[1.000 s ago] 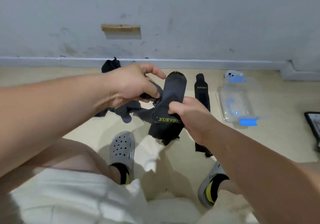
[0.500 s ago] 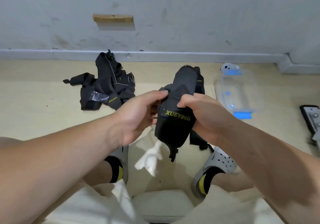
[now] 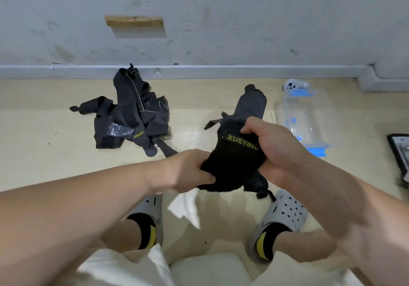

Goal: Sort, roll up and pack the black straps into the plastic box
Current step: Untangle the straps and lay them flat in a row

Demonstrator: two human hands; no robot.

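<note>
Both my hands hold one black strap (image 3: 234, 159) with yellow XUEYING lettering, above the floor between my feet. My left hand (image 3: 188, 170) grips its lower left edge. My right hand (image 3: 272, 146) clasps its right side near the lettering. The strap's far end sticks up and away, towards the wall. A heap of several more black straps (image 3: 132, 117) lies on the floor to the left, by the skirting. The clear plastic box (image 3: 307, 117) with blue clips lies on the floor to the right, beyond my right hand.
A white game controller (image 3: 293, 84) rests behind the box. A dark flat device (image 3: 400, 150) lies at the right edge. A white paper scrap (image 3: 186, 208) lies between my grey clogs (image 3: 281, 217). The wall and skirting close off the far side.
My left hand has dropped from the strap's upper left to its lower edge. The strap now sits lower and more bunched between both hands. The view has tilted down slightly.
</note>
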